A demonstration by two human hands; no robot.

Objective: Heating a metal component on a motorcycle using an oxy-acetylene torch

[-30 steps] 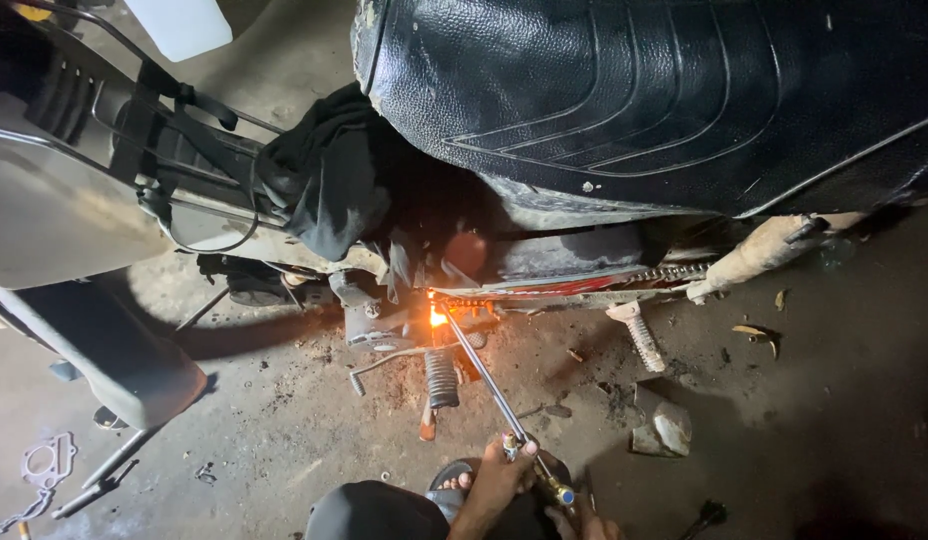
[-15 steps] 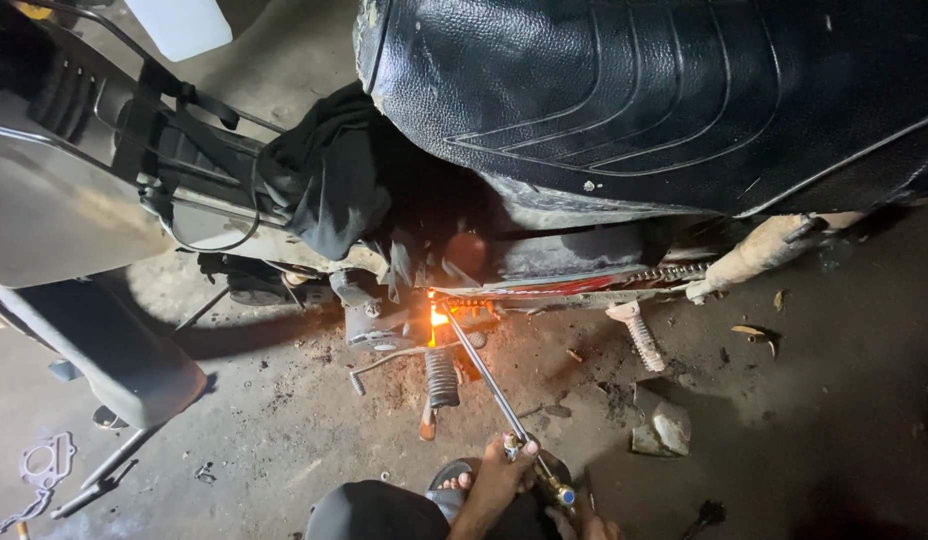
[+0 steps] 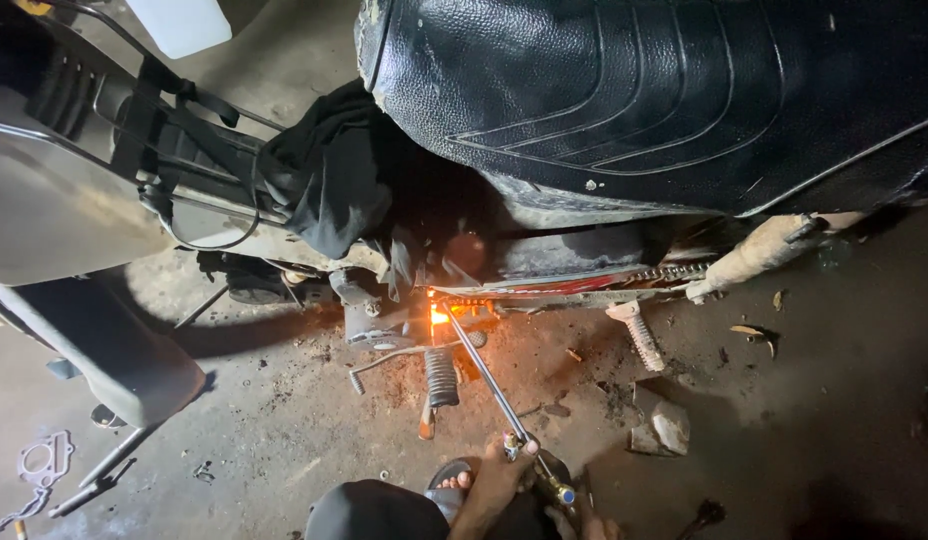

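I look down at a motorcycle with a black seat point(image 3: 664, 90) from above. My left hand point(image 3: 499, 480) grips the thin metal shaft of a gas torch point(image 3: 484, 375), near its brass fittings. My right hand point(image 3: 594, 525) is at the bottom edge, closed on the torch's handle end, mostly cut off. The torch tip burns with a bright orange flame point(image 3: 439, 315) against the lower frame near the footrest point(image 3: 439, 375). My knee in dark cloth point(image 3: 374, 510) and my sandalled foot point(image 3: 454, 480) are below.
A black cloth point(image 3: 324, 170) hangs from the frame. A second footrest point(image 3: 639, 335) sticks out at right, beside the chain point(image 3: 674, 272). Scraps and debris point(image 3: 664, 425) lie on the dirty concrete floor. A gasket point(image 3: 44, 460) lies at lower left, next to a grey stand point(image 3: 104, 350).
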